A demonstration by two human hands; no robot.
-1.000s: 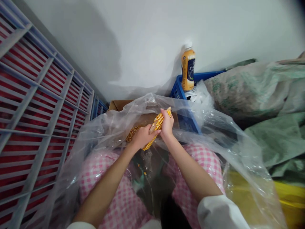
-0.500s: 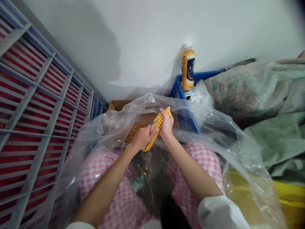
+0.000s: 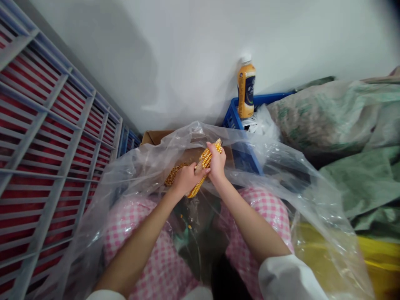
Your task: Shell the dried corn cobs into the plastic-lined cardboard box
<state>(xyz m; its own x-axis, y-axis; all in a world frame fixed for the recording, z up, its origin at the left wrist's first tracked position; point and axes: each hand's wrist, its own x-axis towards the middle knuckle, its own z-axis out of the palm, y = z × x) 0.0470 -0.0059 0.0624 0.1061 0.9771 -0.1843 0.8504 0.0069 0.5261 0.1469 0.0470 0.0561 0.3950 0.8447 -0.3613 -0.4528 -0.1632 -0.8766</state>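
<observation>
An ear of dried yellow corn (image 3: 195,190) slants between my two hands, with a pale stripe bare of kernels along its side. My right hand (image 3: 217,163) wraps round its upper end. Lower down, my left hand (image 3: 186,179) grips it too, thumb laid against the bare stripe. Behind my left hand lies a heap of loose corn kernels (image 3: 173,175). A clear plastic sheet (image 3: 150,160) spreads over my lap and under the corn, with a few stray kernels (image 3: 189,226) on it between my knees.
A tall slatted crate (image 3: 46,125) stands at the left. Against the wall, a blue basket (image 3: 231,117) holds an orange drink bottle (image 3: 246,89) and white plastic bags. Large woven sacks (image 3: 337,112) fill the right side. A cardboard box (image 3: 154,136) sits behind the sheet.
Both hands and the corn have shifted very slightly; my left thumb has moved a little along the ear. Everything else looks the same.
</observation>
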